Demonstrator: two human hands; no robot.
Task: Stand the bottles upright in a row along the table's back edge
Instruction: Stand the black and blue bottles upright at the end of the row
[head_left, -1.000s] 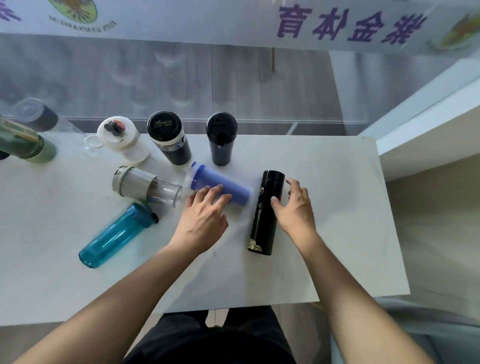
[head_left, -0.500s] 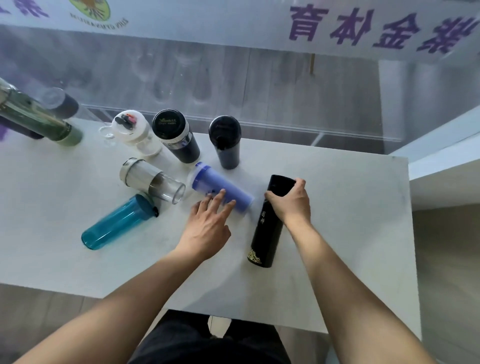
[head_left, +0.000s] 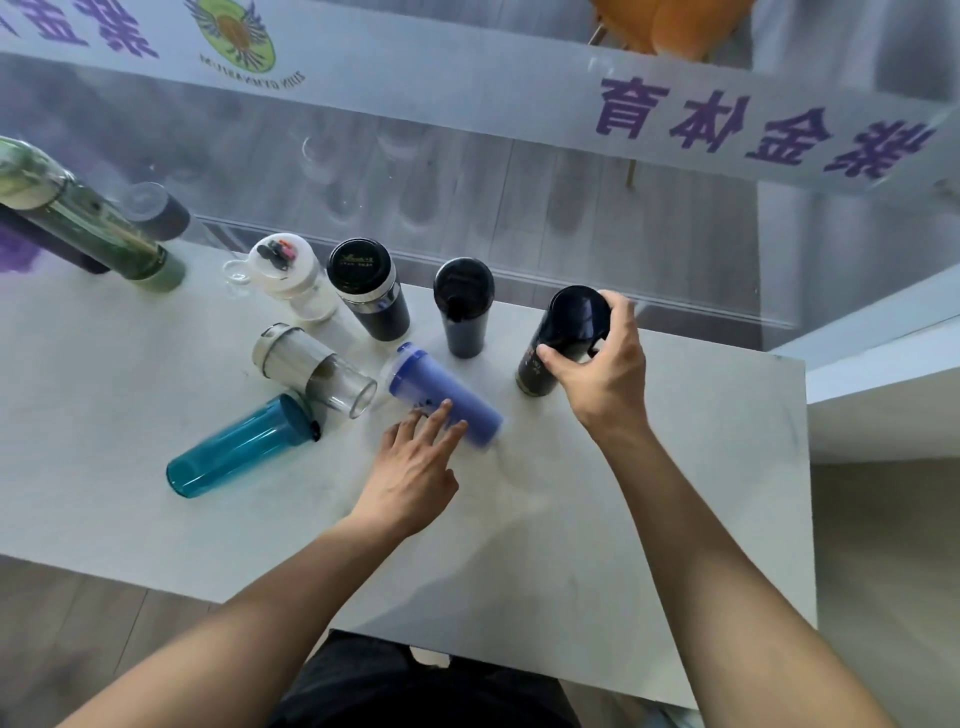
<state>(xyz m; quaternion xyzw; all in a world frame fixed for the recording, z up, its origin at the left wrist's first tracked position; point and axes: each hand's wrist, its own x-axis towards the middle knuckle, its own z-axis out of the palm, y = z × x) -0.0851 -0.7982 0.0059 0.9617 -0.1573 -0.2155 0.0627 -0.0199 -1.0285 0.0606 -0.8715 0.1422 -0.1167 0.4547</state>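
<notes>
My right hand (head_left: 597, 369) grips a slim black flask (head_left: 566, 332) near its cap and holds it nearly upright on the white table (head_left: 156, 519), right of the standing bottles. My left hand (head_left: 415, 467) rests its fingertips on a purple bottle (head_left: 441, 389) lying on its side. A teal bottle (head_left: 239, 447) and a clear bottle with a steel lid (head_left: 311, 369) also lie flat. Upright along the back edge stand a dark tumbler (head_left: 462, 306), a black-lidded flask (head_left: 369, 286), a white-lidded bottle (head_left: 291, 275) and a green bottle (head_left: 88, 218).
A glass wall with purple lettering runs directly behind the table's back edge. A white ledge (head_left: 883, 364) adjoins the table on the right. A dark bottle (head_left: 156, 208) stands behind the green one at the far left.
My right hand has closed on the black flask and tipped it up from lying flat to nearly upright, further back. My left hand stays on the purple bottle.
</notes>
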